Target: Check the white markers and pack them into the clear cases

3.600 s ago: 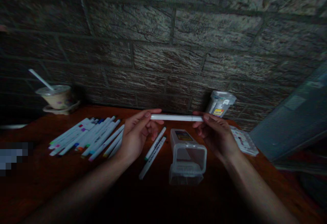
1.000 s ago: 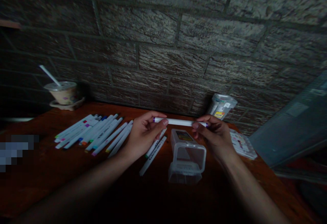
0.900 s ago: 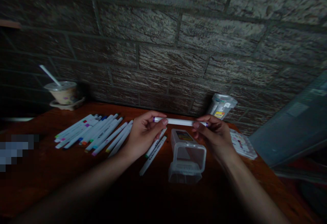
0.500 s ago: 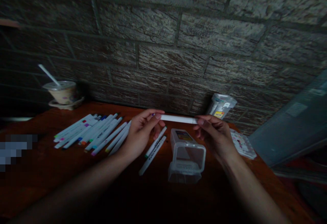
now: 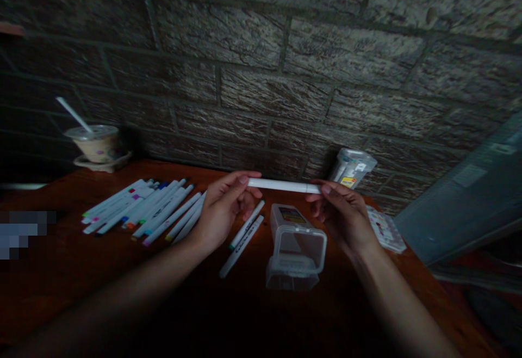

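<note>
thumbs have slid outward along the white marker (image 5: 281, 185) since about a second ago, and its purple ends are now covered. left hand (image 5: 220, 205) and right hand (image 5: 342, 205) each clamp one end between fingertips — the marker hangs nearly level above the table (image 5: 61, 200), beyond the clear box (image 5: 296, 257). with so little barrel pinched, a slackened or uneven hold could drop it near the two loose markers (image 5: 241, 247); an outward tug might part it at the seam by the right fingers.
</note>
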`<state>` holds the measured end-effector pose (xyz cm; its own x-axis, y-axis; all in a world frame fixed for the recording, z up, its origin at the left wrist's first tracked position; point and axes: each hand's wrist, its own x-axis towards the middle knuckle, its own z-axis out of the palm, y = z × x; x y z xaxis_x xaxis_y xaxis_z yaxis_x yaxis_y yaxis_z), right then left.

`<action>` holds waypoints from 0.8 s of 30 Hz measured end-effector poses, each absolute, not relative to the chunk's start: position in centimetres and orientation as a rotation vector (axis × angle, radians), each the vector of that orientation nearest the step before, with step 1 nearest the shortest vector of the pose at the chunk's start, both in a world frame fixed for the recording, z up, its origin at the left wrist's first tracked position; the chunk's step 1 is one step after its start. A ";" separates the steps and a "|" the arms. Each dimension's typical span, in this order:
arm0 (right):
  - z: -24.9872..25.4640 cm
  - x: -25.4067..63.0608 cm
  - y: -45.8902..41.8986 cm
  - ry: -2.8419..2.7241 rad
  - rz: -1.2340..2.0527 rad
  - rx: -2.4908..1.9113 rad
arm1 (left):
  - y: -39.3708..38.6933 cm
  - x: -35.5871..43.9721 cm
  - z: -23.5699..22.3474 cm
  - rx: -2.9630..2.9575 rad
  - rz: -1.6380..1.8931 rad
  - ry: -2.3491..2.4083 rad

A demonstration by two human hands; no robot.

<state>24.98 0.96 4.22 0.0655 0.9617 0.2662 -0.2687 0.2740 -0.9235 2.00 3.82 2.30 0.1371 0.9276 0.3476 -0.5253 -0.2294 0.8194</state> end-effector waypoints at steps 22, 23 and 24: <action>4.7 25.0 1.0 -1.063 1.213 -0.721 | 3.6 1.8 2.6 1.035 1.432 0.441; 4.7 25.0 1.0 -1.061 1.213 -0.724 | 3.6 1.8 2.7 1.032 1.429 0.441; 4.7 25.0 1.0 -1.062 1.210 -0.727 | 3.6 1.8 2.7 1.028 1.428 0.443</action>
<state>24.98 1.03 4.68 0.0082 0.9674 0.2533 -0.3767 0.2376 -0.8953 1.83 3.57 2.72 0.1574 0.9355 0.3164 -0.5917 -0.1672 0.7886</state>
